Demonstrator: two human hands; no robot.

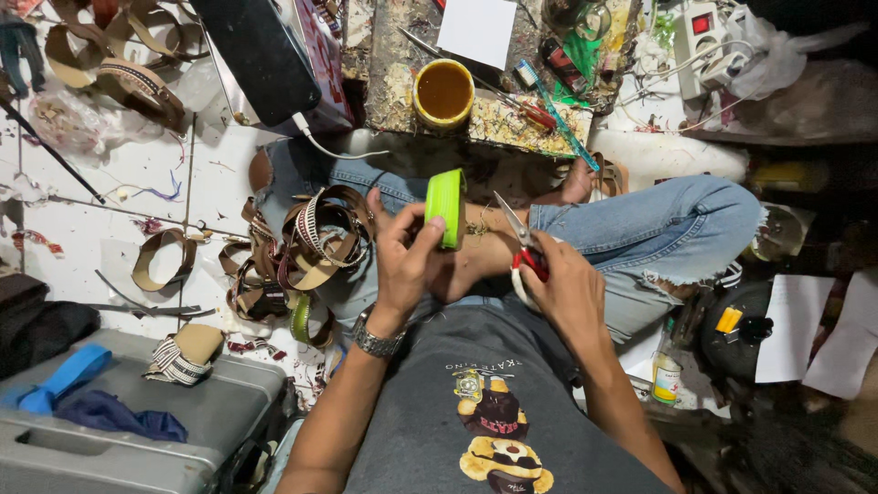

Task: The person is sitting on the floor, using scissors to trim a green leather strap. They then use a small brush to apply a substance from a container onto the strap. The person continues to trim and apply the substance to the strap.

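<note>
Fingers [413,240] of the left hand [402,261] pinch a bright green strap piece [445,207], holding it upright above the person's crossed, jeans-clad legs [640,229]. Beside it, the right hand [567,288] is closed around red-handled scissors [523,242], their blades slightly parted and pointing up toward the strap without touching it. Brown striped straps [306,242] lie heaped near the left knee, and a yellow pot of glue [444,91] sits beyond on a stained board [494,114].

so the white tiled floor [137,174] is a mess: brown straps [160,261] scattered around, grey case [210,402] just below them, scraps everywhere around that
</note>
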